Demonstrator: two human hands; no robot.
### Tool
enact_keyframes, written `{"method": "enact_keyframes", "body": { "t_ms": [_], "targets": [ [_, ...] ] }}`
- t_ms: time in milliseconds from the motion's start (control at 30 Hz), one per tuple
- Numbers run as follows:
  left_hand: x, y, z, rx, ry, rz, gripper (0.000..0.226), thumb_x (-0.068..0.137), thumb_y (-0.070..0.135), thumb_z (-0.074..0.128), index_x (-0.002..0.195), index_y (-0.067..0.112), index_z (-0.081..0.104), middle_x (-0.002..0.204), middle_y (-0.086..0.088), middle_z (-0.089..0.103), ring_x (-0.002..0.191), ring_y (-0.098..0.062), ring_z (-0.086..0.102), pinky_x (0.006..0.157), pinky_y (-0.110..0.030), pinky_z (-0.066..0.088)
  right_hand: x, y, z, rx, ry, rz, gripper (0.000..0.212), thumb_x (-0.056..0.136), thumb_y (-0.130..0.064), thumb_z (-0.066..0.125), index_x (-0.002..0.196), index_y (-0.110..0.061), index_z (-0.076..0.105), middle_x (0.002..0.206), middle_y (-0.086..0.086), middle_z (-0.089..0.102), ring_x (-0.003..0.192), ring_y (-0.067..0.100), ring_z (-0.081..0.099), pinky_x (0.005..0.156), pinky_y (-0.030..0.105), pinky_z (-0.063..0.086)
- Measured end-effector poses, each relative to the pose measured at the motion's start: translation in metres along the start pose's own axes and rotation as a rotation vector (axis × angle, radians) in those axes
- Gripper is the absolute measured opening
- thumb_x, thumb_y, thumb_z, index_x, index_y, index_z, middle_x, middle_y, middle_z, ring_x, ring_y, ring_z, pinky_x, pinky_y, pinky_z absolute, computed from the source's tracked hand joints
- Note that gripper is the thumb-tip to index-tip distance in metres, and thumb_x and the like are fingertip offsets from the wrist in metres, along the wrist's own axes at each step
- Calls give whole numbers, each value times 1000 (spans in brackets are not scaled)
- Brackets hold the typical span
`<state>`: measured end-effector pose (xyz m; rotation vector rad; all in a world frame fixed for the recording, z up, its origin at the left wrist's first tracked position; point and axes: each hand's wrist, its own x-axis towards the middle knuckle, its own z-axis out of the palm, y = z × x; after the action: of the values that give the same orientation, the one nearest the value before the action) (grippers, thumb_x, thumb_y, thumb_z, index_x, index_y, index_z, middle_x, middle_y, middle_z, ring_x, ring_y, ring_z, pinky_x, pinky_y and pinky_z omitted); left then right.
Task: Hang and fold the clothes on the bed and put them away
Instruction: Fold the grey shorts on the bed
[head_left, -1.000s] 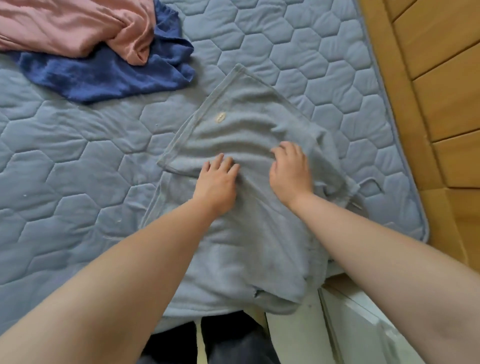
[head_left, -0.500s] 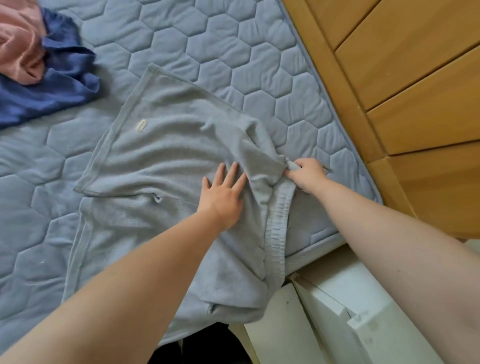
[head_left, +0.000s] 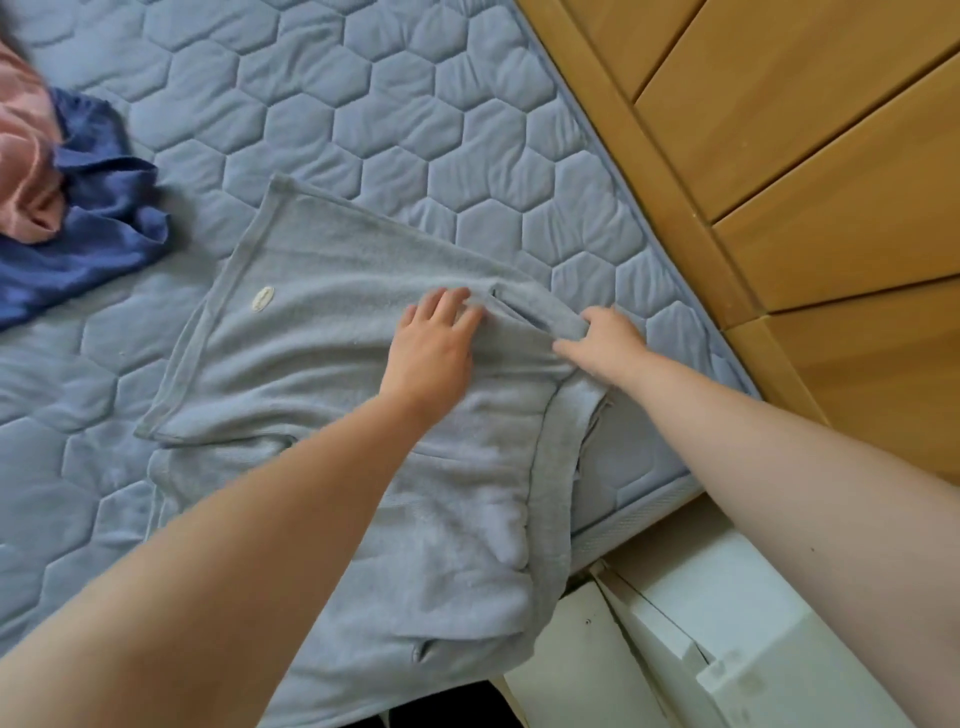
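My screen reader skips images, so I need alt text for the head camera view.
Two bare arms reach over a grey garment spread on a blue quilted mattress: the left hand presses flat on it while the right hand grips a fold at its edge. A dark blue garment and a pink garment lie crumpled at the left.

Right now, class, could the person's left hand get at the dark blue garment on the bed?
Probably yes. The left hand lies flat on the grey garment, holding nothing, and only bare mattress separates that from the dark blue garment; a stretch seems needed.
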<state>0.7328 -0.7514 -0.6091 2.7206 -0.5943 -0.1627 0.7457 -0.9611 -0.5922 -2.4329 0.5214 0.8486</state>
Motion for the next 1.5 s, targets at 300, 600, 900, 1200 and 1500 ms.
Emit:
{"method": "enact_keyframes", "body": {
  "t_ms": [300,600,900,1200,1500],
  "targets": [
    [104,-18,-20,321,-561,-82,79,86,19,59,150,28,14,145,-5,40,143,-26,21,116,-56,0,3,-2,-12,-188,-133,-52,23,76,-23,76,88,-14,58,90,3,60,88,25,59,67,28,43],
    [101,-41,-89,581,-358,-222,28,90,1,48,110,10,65,116,-11,64,110,-30,60,99,-34,34,-13,-25,-44,-190,286,-66,19,84,-3,56,77,-14,41,73,3,45,76,28,50,50,28,27],
    [125,-44,-183,692,-83,-95,24,87,-1,51,103,10,65,106,-11,64,97,-31,62,89,-35,35,-28,-83,-130,-147,619,-235,21,85,7,51,99,-9,48,99,13,54,85,29,51,70,38,44],
    [31,-77,-181,799,-234,-170,17,91,20,51,102,19,65,109,-3,66,109,-25,52,91,-34,33,-69,-44,-80,-331,613,-201,25,79,12,49,92,-9,48,102,13,55,96,31,49,69,37,39],
    [-115,-78,-133,340,-176,238,34,43,-10,75,72,4,64,65,-15,58,54,-34,61,40,-35,45,-135,-7,5,-635,453,-570,31,68,18,52,89,-5,52,91,15,52,88,36,51,67,33,26]
  ]
}}
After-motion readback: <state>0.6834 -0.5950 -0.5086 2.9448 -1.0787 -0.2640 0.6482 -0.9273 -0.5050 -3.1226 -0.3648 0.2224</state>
